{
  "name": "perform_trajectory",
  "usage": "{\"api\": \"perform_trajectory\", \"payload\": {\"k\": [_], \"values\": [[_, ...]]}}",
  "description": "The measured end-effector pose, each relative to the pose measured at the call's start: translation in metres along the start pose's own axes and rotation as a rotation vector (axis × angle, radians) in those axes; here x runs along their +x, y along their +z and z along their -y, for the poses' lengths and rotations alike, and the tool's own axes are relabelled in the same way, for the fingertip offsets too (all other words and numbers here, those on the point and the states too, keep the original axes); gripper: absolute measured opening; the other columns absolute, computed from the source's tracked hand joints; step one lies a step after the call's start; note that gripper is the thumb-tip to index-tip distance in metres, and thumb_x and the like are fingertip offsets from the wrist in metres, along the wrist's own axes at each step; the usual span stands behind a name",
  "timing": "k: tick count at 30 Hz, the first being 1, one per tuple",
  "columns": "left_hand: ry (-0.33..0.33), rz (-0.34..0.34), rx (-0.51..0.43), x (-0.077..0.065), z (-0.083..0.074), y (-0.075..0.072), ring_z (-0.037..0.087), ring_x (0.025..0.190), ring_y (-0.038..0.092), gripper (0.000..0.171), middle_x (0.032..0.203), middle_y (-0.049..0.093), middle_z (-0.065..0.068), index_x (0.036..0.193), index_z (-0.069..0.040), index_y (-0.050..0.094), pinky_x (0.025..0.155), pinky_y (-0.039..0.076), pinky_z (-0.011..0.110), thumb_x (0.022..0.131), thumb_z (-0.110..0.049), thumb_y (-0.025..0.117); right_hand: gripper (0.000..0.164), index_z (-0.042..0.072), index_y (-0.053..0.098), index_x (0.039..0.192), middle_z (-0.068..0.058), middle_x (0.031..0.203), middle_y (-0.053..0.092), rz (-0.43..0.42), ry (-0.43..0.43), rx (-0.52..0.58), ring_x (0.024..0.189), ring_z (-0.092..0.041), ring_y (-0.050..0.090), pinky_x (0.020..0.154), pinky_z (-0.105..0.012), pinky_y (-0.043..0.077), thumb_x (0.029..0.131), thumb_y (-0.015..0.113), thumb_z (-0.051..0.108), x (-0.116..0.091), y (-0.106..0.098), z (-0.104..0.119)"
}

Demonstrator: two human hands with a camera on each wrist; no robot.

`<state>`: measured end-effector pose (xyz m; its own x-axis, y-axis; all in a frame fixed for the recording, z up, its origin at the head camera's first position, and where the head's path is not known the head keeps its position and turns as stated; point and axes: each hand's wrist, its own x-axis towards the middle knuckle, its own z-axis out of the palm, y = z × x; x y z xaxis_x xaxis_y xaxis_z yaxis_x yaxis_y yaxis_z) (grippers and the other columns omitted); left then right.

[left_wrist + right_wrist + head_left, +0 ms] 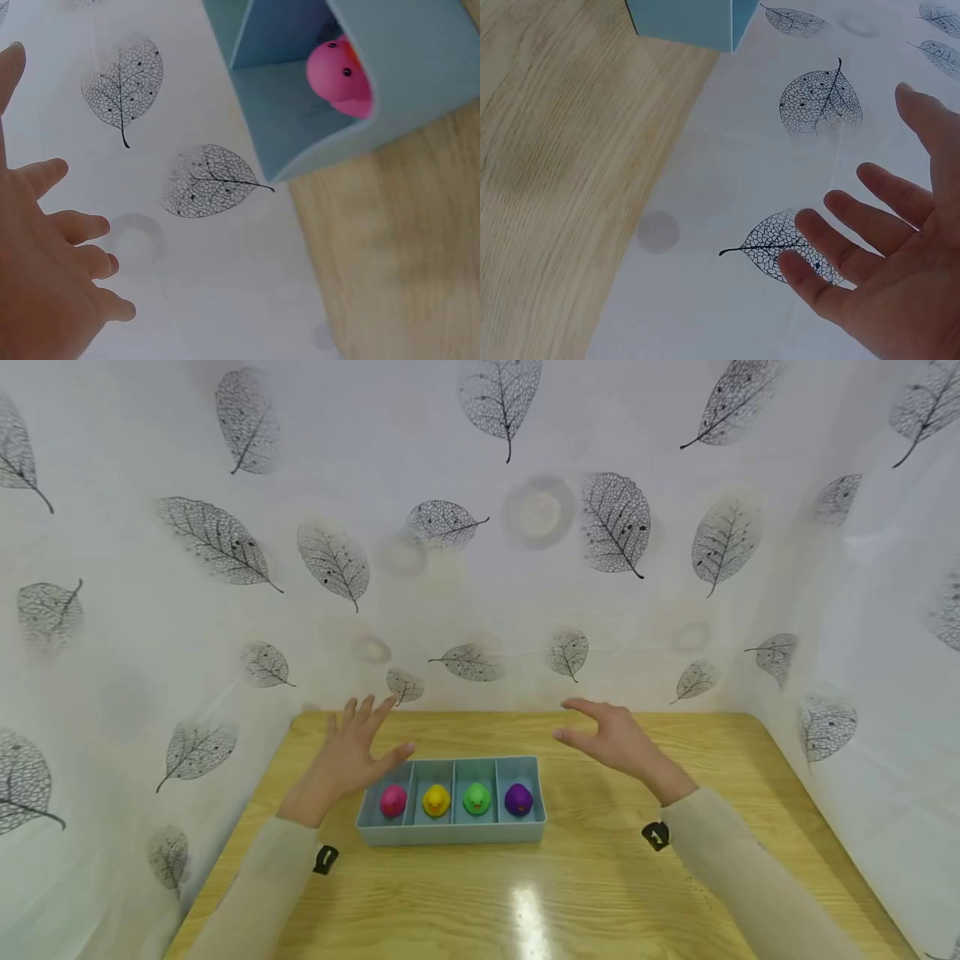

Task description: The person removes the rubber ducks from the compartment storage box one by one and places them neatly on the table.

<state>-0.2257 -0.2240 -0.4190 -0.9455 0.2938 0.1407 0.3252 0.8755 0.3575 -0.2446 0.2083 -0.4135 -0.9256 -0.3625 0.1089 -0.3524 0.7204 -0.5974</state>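
Observation:
A blue-grey tray (450,833) with several compartments in a row lies on the table. From left to right its compartments hold a pink toy duck (393,801), a yellow one (436,801), a green one (476,798) and a purple one (518,800). My left hand (348,762) is raised with fingers spread, its thumb overlapping the tray's left end in the head view. To the right of the tray hovers my right hand (618,739), fingers extended and thumb apart. Both palms hold nothing. In the left wrist view the pink duck (340,77) shows inside its compartment.
The tray stands on a wood-grain table (450,902). A white cloth (480,610) printed with dark leaves surrounds the table at the back and on both sides. A small black strap piece (326,860) sits by the left sleeve, another (656,836) by the right.

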Motion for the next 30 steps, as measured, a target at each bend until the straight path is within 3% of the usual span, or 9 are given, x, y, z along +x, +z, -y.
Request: {"api": "perform_trajectory", "payload": {"k": [7, 12, 19, 22, 30], "values": [[0.008, -0.010, -0.011, -0.012, 0.008, 0.009, 0.062, 0.156, 0.013, 0.086, 0.170, 0.023, 0.032, 0.169, -0.017, 0.027, 0.117, 0.008, 0.086, 0.101, -0.061, 0.057, 0.055, 0.007, 0.067, 0.140, -0.015, 0.138, 0.070, -0.054, -0.051, 0.040, 0.124, -0.040, 0.067, 0.101, -0.059, 0.055, 0.098, 0.075, 0.041, -0.003, 0.014, -0.001], [0.013, -0.011, -0.023, -0.020, 0.015, 0.018, 0.064, 0.154, 0.017, 0.085, 0.168, 0.027, 0.035, 0.168, -0.015, 0.029, 0.117, 0.008, 0.087, 0.101, -0.058, 0.060, 0.040, 0.007, 0.073, 0.128, -0.010, 0.123, 0.076, -0.083, -0.076, 0.128, 0.110, -0.034, 0.070, 0.091, -0.049, 0.058, 0.095, 0.080, 0.030, -0.005, 0.028, -0.002], [0.029, -0.030, -0.016, -0.031, 0.025, 0.035, 0.065, 0.151, 0.025, 0.082, 0.164, 0.033, 0.035, 0.165, -0.012, 0.035, 0.115, 0.013, 0.087, 0.100, -0.055, 0.063, 0.041, 0.013, 0.072, 0.130, -0.005, 0.124, 0.074, -0.012, -0.116, 0.133, 0.107, -0.025, 0.068, 0.089, -0.048, 0.058, 0.093, 0.082, 0.028, -0.009, 0.043, 0.000], [0.037, -0.030, -0.013, -0.035, 0.032, 0.040, 0.065, 0.150, 0.029, 0.084, 0.163, 0.037, 0.034, 0.164, -0.011, 0.036, 0.113, 0.016, 0.089, 0.099, -0.056, 0.064, 0.043, 0.011, 0.071, 0.131, -0.005, 0.127, 0.074, 0.016, -0.132, 0.122, 0.110, -0.027, 0.068, 0.089, -0.045, 0.056, 0.093, 0.082, 0.028, -0.010, 0.050, 0.000], [0.035, -0.023, -0.020, -0.048, 0.045, 0.050, 0.064, 0.147, 0.034, 0.084, 0.161, 0.041, 0.035, 0.162, -0.010, 0.040, 0.112, 0.019, 0.088, 0.096, -0.055, 0.066, 0.047, 0.006, 0.070, 0.131, -0.013, 0.130, 0.071, 0.057, -0.163, 0.153, 0.113, -0.039, 0.066, 0.091, -0.060, 0.056, 0.091, 0.082, 0.027, -0.013, 0.065, -0.001]]}}
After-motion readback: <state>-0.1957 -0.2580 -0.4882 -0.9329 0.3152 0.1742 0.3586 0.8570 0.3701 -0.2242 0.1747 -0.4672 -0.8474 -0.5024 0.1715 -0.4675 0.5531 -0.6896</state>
